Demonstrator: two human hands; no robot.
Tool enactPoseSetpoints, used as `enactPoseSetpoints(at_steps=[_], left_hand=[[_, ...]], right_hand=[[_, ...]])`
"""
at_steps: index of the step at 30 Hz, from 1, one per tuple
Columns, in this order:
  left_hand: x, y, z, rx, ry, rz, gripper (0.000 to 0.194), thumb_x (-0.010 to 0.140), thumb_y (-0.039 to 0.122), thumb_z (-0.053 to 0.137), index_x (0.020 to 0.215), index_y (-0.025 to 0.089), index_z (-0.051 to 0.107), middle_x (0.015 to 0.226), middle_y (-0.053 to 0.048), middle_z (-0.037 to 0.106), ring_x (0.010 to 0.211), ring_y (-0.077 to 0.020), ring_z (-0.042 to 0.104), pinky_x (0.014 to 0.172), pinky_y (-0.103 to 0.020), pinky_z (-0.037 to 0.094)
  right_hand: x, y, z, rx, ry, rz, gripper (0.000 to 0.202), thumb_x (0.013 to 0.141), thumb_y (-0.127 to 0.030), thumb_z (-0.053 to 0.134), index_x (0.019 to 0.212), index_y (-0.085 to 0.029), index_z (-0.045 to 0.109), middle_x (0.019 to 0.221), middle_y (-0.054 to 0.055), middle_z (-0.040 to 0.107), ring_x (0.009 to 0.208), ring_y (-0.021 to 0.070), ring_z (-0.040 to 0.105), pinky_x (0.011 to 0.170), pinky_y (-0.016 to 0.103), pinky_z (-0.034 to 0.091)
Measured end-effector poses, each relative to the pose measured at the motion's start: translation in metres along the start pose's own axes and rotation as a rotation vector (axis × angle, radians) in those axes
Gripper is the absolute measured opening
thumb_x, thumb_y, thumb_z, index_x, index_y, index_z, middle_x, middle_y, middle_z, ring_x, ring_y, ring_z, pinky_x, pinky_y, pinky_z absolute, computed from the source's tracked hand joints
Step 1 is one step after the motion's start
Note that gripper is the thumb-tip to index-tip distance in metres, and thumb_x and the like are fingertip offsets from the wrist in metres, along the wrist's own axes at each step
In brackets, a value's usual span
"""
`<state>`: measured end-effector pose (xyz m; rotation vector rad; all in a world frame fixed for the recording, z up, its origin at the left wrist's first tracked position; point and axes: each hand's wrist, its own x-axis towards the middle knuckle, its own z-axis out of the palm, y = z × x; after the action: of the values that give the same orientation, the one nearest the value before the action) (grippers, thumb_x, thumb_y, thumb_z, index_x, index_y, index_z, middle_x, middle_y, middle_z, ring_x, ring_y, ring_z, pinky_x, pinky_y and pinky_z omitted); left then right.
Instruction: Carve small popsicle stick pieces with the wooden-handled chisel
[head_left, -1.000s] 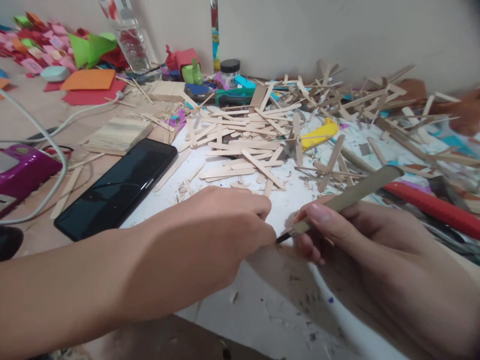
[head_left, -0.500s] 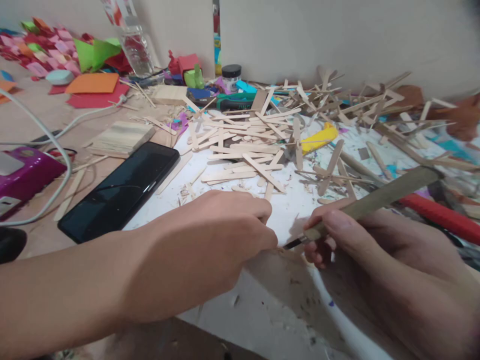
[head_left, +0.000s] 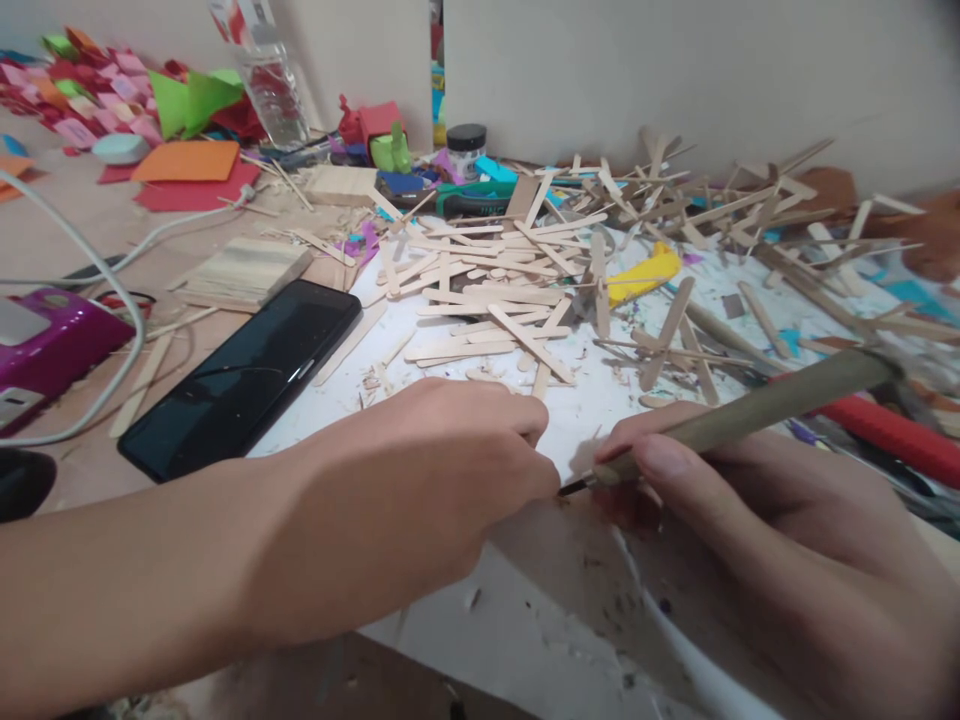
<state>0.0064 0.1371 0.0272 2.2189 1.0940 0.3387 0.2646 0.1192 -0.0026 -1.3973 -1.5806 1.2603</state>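
Observation:
My left hand is closed, knuckles up, low over the white paper. Whatever its fingers pinch is hidden behind them. My right hand grips a wood-carving tool like a pen. It has a long, dull wooden handle and a thin dark metal tip. That tip points left and reaches the fingertips of my left hand, where small brown crumbs show. Just beyond my hands lies a heap of flat wooden craft sticks.
A black phone lies left, near a purple power block with a white cable. A wooden block is behind the phone. More sticks, a yellow piece and a red handle lie right. A bottle stands behind.
My right hand has moved slightly left with the carving tool, bringing its tip against my left fingertips. The tool's handle has tilted a little flatter. My left hand has barely moved.

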Motion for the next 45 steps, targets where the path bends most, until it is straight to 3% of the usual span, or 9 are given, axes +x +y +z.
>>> enactPoseSetpoints(at_steps=[3, 10, 18, 22, 25, 29, 38, 42, 45], left_hand=[[0.002, -0.002, -0.001, 0.09, -0.077, 0.072, 0.028, 0.076, -0.007, 0.072, 0.073, 0.02, 0.066, 0.076, 0.005, 0.065, 0.062, -0.0098, 0.051, 0.054, -0.029, 0.024], [-0.006, -0.009, 0.002, 0.118, 0.019, 0.21, 0.026, 0.079, -0.004, 0.065, 0.08, 0.021, 0.07, 0.083, 0.003, 0.065, 0.07, -0.0124, 0.053, 0.06, -0.029, 0.032], [-0.007, -0.009, 0.005, 0.16, 0.033, 0.165, 0.025, 0.099, 0.004, 0.061, 0.092, 0.022, 0.076, 0.097, 0.001, 0.072, 0.087, -0.0172, 0.065, 0.071, -0.034, 0.04], [-0.007, -0.009, 0.003, 0.107, 0.041, 0.157, 0.026, 0.104, 0.007, 0.055, 0.098, 0.021, 0.076, 0.098, 0.001, 0.074, 0.092, -0.017, 0.066, 0.079, -0.032, 0.044], [-0.006, -0.007, 0.001, 0.051, 0.063, 0.12, 0.022, 0.106, 0.011, 0.055, 0.105, 0.022, 0.074, 0.096, 0.002, 0.075, 0.085, -0.0159, 0.064, 0.078, -0.031, 0.043], [-0.004, -0.002, -0.001, 0.003, 0.075, -0.002, 0.019, 0.106, 0.019, 0.057, 0.105, 0.025, 0.075, 0.087, 0.004, 0.075, 0.072, -0.0145, 0.06, 0.068, -0.03, 0.038], [-0.004, 0.0, -0.005, -0.147, 0.083, -0.099, 0.018, 0.1, 0.016, 0.064, 0.105, 0.026, 0.078, 0.092, 0.005, 0.079, 0.077, -0.0137, 0.066, 0.067, -0.026, 0.043], [-0.003, 0.003, -0.005, -0.266, 0.106, -0.187, 0.017, 0.098, 0.018, 0.067, 0.107, 0.027, 0.079, 0.089, 0.003, 0.076, 0.077, -0.0157, 0.065, 0.068, -0.026, 0.047], [0.002, 0.009, -0.005, -0.561, 0.134, -0.265, 0.018, 0.091, 0.014, 0.072, 0.106, 0.023, 0.075, 0.086, 0.003, 0.072, 0.076, -0.0142, 0.061, 0.066, -0.024, 0.049]], right_hand=[[0.0, 0.001, -0.001, -0.012, -0.034, -0.006, 0.04, 0.102, -0.07, 0.077, 0.103, -0.03, 0.084, 0.086, 0.004, 0.08, 0.074, 0.0201, 0.071, 0.056, 0.028, 0.055], [0.0, -0.003, 0.004, 0.126, 0.031, 0.143, 0.056, 0.09, -0.083, 0.08, 0.091, -0.028, 0.08, 0.088, 0.008, 0.075, 0.079, 0.0244, 0.072, 0.062, 0.035, 0.062], [0.0, -0.013, 0.009, 0.125, 0.109, 0.017, 0.039, 0.095, -0.069, 0.084, 0.092, -0.031, 0.083, 0.069, 0.001, 0.064, 0.061, 0.0172, 0.062, 0.048, 0.027, 0.048], [0.003, -0.013, 0.003, -0.047, 0.233, -0.148, 0.018, 0.09, -0.051, 0.094, 0.103, -0.039, 0.092, 0.096, 0.006, 0.088, 0.085, 0.0266, 0.085, 0.063, 0.032, 0.069], [0.003, -0.012, -0.001, -0.188, 0.241, -0.232, 0.014, 0.09, -0.045, 0.094, 0.104, -0.041, 0.095, 0.111, 0.005, 0.093, 0.093, 0.0285, 0.09, 0.074, 0.034, 0.076], [0.002, -0.013, -0.001, -0.207, 0.285, -0.277, 0.023, 0.101, -0.053, 0.084, 0.115, -0.039, 0.094, 0.11, 0.005, 0.094, 0.085, 0.0263, 0.091, 0.067, 0.03, 0.075], [0.003, -0.011, -0.004, -0.141, 0.287, -0.244, 0.018, 0.099, -0.05, 0.087, 0.109, -0.035, 0.089, 0.093, 0.004, 0.09, 0.062, 0.0219, 0.08, 0.046, 0.029, 0.061], [-0.007, -0.017, -0.001, -0.2, 0.293, -0.297, 0.018, 0.098, -0.052, 0.088, 0.108, -0.037, 0.091, 0.094, 0.004, 0.089, 0.079, 0.0271, 0.086, 0.064, 0.036, 0.071], [-0.019, -0.017, 0.003, -0.283, 0.391, -0.371, 0.022, 0.107, -0.052, 0.079, 0.126, -0.047, 0.088, 0.089, -0.001, 0.087, 0.083, 0.0261, 0.086, 0.071, 0.038, 0.071]])
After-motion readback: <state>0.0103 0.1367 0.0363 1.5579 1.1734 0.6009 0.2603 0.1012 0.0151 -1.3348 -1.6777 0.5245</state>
